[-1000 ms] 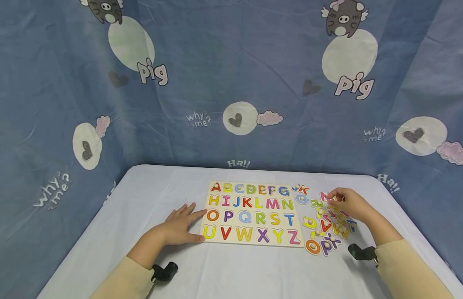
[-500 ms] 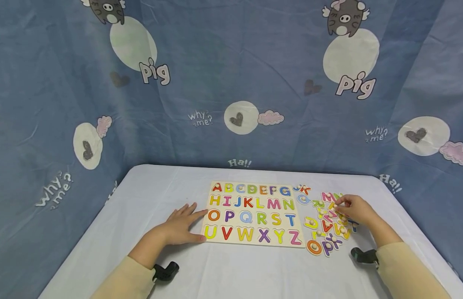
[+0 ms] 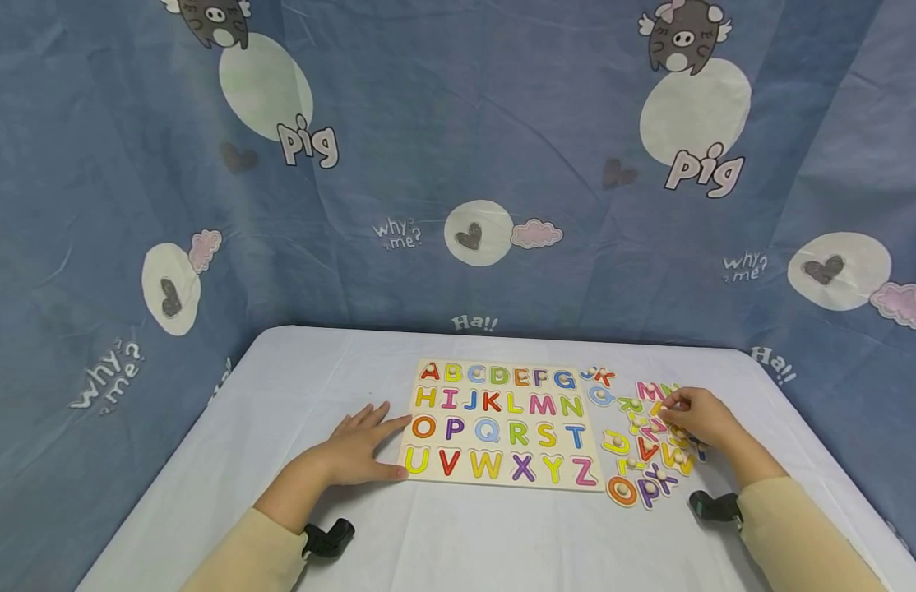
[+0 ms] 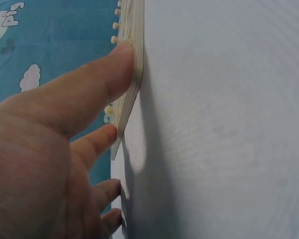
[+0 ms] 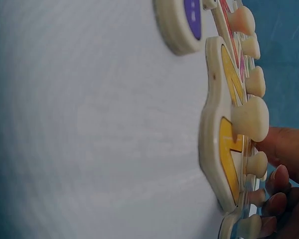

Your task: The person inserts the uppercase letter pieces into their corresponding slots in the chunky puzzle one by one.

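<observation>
A wooden alphabet puzzle board (image 3: 428,474) lies on the table with coloured letters in rows; the pieces A to G along its far row show knobs. My left hand (image 3: 362,452) lies spread at the board's left side, thumb (image 4: 122,62) and index finger touching its edge. To the right, my right hand (image 3: 705,415) is over a pile of loose knobbed letters. Its thumb and index finger pinch at a yellow letter piece (image 3: 656,409), whose shape is mostly hidden. In the right wrist view the fingers show behind the yellow W piece (image 5: 217,129).
Around the right hand lie an orange O (image 3: 622,492), a purple P (image 3: 648,492), a red V (image 3: 646,449) and a pink M (image 3: 648,390). A blue Q (image 3: 600,395) and red K (image 3: 603,376) sit by the board's far right corner. Patterned blue cloth (image 3: 399,164) stands behind the white table.
My right hand has moved slightly right and nearer from beside the pink M to the yellow piece, uncovering the M. The left hand stays at the board.
</observation>
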Demonstrator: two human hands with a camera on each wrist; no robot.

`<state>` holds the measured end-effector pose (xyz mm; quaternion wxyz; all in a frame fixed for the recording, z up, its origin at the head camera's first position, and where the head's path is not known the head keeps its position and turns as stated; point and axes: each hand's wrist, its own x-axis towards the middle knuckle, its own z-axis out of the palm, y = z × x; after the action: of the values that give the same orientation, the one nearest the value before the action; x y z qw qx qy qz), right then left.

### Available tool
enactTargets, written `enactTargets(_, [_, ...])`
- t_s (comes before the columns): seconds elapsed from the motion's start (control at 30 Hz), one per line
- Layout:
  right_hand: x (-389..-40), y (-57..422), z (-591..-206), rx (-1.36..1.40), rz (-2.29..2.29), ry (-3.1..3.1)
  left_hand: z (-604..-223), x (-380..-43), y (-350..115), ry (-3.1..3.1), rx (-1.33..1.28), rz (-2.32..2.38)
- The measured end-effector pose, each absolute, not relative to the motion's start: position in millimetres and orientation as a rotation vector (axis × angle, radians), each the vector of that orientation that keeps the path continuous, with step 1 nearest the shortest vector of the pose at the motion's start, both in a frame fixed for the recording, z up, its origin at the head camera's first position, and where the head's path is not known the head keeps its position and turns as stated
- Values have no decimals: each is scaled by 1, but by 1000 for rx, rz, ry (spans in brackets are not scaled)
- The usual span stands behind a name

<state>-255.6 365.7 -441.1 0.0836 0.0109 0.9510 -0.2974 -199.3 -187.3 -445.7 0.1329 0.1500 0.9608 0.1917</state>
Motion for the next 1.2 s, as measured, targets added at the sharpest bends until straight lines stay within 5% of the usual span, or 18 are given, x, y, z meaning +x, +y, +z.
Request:
enactTargets(0.73, [-254, 359, -413, 4, -840, 2868, -447, -199, -189, 2777, 429, 567])
enactTargets(1.2, [-255, 302, -361, -265, -894, 2816, -443, -198, -186, 2780, 413, 550])
